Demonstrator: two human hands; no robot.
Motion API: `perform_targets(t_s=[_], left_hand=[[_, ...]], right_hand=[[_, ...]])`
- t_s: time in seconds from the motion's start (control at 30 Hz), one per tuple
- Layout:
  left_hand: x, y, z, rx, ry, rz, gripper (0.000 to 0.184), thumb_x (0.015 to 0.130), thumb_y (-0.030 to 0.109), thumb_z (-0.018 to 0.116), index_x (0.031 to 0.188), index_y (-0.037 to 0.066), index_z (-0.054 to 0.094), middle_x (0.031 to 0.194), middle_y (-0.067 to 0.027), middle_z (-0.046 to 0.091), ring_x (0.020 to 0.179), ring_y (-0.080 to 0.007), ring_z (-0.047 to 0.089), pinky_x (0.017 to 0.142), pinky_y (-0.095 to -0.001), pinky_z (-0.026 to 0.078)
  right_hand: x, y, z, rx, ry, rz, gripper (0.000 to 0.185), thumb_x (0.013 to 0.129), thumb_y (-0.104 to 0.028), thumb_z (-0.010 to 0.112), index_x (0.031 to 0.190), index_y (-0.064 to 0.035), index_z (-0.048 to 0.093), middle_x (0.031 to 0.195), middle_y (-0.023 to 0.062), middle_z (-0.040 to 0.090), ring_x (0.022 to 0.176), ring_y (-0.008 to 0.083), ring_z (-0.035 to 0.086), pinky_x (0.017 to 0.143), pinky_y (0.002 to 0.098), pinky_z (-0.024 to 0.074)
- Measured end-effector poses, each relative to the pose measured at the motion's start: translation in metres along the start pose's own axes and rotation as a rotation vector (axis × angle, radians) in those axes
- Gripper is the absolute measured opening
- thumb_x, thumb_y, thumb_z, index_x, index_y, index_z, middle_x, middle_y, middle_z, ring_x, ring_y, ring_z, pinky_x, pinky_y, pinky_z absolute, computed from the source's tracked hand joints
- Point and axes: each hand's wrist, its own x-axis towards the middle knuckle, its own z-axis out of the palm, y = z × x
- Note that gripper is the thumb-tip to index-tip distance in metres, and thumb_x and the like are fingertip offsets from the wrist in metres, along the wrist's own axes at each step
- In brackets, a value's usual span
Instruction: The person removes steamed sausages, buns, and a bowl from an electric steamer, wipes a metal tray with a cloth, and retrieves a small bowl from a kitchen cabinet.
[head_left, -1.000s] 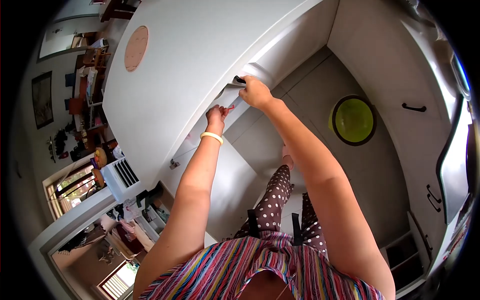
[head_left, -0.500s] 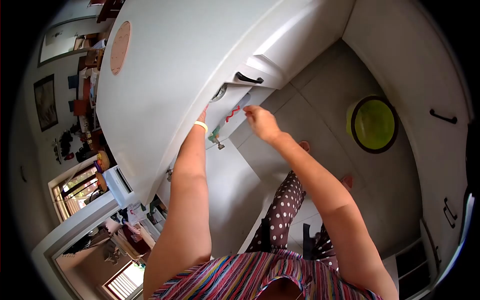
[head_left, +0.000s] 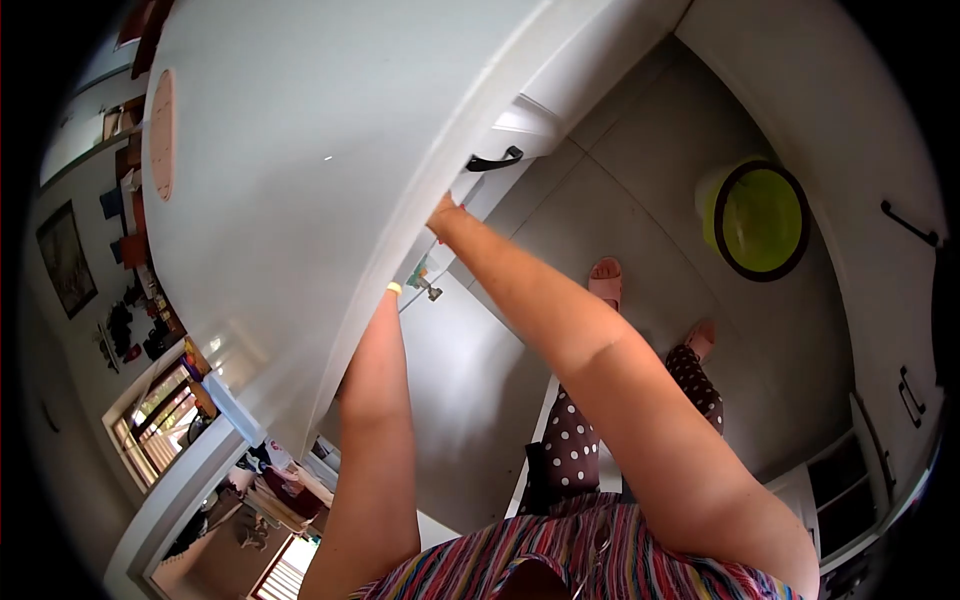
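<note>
My right hand (head_left: 442,211) reaches into the open cabinet below the countertop. Its fingers are mostly covered by the counter edge, so what they touch cannot be made out. Lower along the same edge, my left forearm (head_left: 380,360) goes under the countertop (head_left: 290,200). A yellow wristband (head_left: 394,288) shows at the left wrist, and the hand beyond it is hidden. Between the two arms, a greenish clear item (head_left: 418,272) shows inside the cabinet beside a metal hinge (head_left: 430,291). The white cabinet door (head_left: 465,370) hangs open below my arms.
A black handle (head_left: 496,160) is on the cabinet front above my right hand. A green bin with a dark rim (head_left: 718,225) stands on the tiled floor (head_left: 640,180) at right. More cabinets with black handles (head_left: 908,223) line the right side.
My right hand has moved left from beside the opening into the cabinet. My left hand has gone under the counter, lower along its edge. The view has shifted slightly.
</note>
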Motion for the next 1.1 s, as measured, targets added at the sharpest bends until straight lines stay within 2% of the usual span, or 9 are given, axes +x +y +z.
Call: perform_targets(t_s=[0.03, 0.13, 0.27, 0.47, 0.53, 0.6, 0.77, 0.87, 1.1], left_hand=[[-0.002, 0.000, -0.002, 0.014, 0.021, -0.002, 0.028, 0.091, 0.014, 0.044, 0.117, 0.004, 0.046, 0.115, -0.0122, 0.052, 0.098, -0.0229, 0.055, 0.083, -0.0380, 0.049], [-0.007, -0.007, -0.018, 0.013, -0.006, 0.034, 0.026, 0.091, 0.010, 0.043, 0.115, 0.004, 0.049, 0.112, -0.0113, 0.055, 0.095, -0.0216, 0.057, 0.081, -0.0371, 0.049], [-0.018, -0.022, -0.053, -0.284, -0.363, -0.090, 0.034, 0.094, 0.020, 0.036, 0.120, -0.001, 0.045, 0.121, -0.0139, 0.050, 0.111, -0.0241, 0.049, 0.094, -0.0370, 0.040], [-0.094, -0.014, -0.064, -0.166, -0.216, -0.107, 0.035, 0.090, 0.026, 0.045, 0.120, 0.009, 0.049, 0.122, -0.0057, 0.051, 0.112, -0.0203, 0.048, 0.092, -0.0396, 0.040], [-0.090, -0.024, -0.074, -0.157, -0.111, -0.101, 0.031, 0.090, 0.027, 0.046, 0.116, 0.011, 0.051, 0.121, -0.0051, 0.053, 0.109, -0.0194, 0.050, 0.089, -0.0390, 0.041], [-0.111, -0.013, -0.060, -0.333, -0.046, -0.117, 0.021, 0.091, 0.015, 0.042, 0.105, 0.009, 0.055, 0.099, -0.0047, 0.061, 0.080, -0.0177, 0.056, 0.068, -0.0322, 0.045], [-0.139, 0.021, -0.048, -0.487, -0.028, -0.047, 0.025, 0.088, 0.022, 0.050, 0.109, 0.008, 0.055, 0.104, -0.0063, 0.060, 0.091, -0.0192, 0.058, 0.073, -0.0306, 0.048], [-0.137, 0.021, -0.057, 0.044, -0.103, 0.385, 0.036, 0.087, 0.025, 0.052, 0.118, 0.008, 0.050, 0.117, -0.0097, 0.055, 0.104, -0.0224, 0.055, 0.083, -0.0335, 0.048], [-0.156, 0.067, -0.016, -0.184, -0.054, 0.315, 0.041, 0.088, 0.027, 0.051, 0.122, 0.005, 0.047, 0.122, -0.0122, 0.051, 0.108, -0.0251, 0.052, 0.088, -0.0348, 0.046]], right_hand=[[-0.005, -0.002, -0.003, 0.266, -0.103, 0.209, 0.041, 0.072, -0.015, 0.056, 0.112, -0.0081, 0.056, 0.122, 0.0187, 0.049, 0.106, 0.0373, 0.050, 0.091, 0.0397, 0.0414], [-0.012, -0.018, -0.017, 0.349, -0.142, 0.302, 0.044, 0.078, -0.033, 0.057, 0.113, -0.0067, 0.056, 0.117, 0.0189, 0.054, 0.110, 0.0309, 0.050, 0.093, 0.0355, 0.0395], [-0.036, -0.055, -0.060, 0.423, -0.093, 0.286, 0.032, 0.068, -0.003, 0.055, 0.100, 0.0023, 0.057, 0.108, 0.0236, 0.053, 0.097, 0.0401, 0.052, 0.087, 0.0413, 0.0437], [-0.058, -0.055, -0.077, 0.528, -0.056, 0.207, 0.028, 0.071, -0.005, 0.054, 0.098, -0.0023, 0.059, 0.104, 0.0193, 0.057, 0.092, 0.0368, 0.056, 0.085, 0.0402, 0.0446], [-0.044, -0.053, -0.084, 0.367, -0.091, 0.476, 0.023, 0.079, -0.016, 0.052, 0.097, -0.0041, 0.060, 0.099, 0.0206, 0.060, 0.082, 0.0368, 0.061, 0.080, 0.0420, 0.0475], [-0.019, -0.018, -0.048, 0.059, -0.354, 0.371, 0.031, 0.083, -0.024, 0.049, 0.107, -0.0059, 0.059, 0.109, 0.0188, 0.058, 0.094, 0.0345, 0.059, 0.084, 0.0404, 0.0464], [0.010, 0.023, 0.016, -0.110, -0.241, 0.193, 0.037, 0.083, -0.024, 0.048, 0.116, -0.0062, 0.051, 0.109, 0.0185, 0.057, 0.097, 0.0341, 0.057, 0.084, 0.0399, 0.0462], [0.012, 0.020, 0.015, -0.129, -0.275, 0.199, 0.040, 0.083, -0.021, 0.048, 0.119, -0.0053, 0.047, 0.105, 0.0195, 0.058, 0.094, 0.0346, 0.058, 0.082, 0.0401, 0.0468], [-0.015, 0.001, -0.015, 0.058, -0.261, 0.169, 0.047, 0.082, -0.016, 0.049, 0.126, -0.0033, 0.038, 0.095, 0.0216, 0.061, 0.088, 0.0357, 0.059, 0.079, 0.0406, 0.0479]])
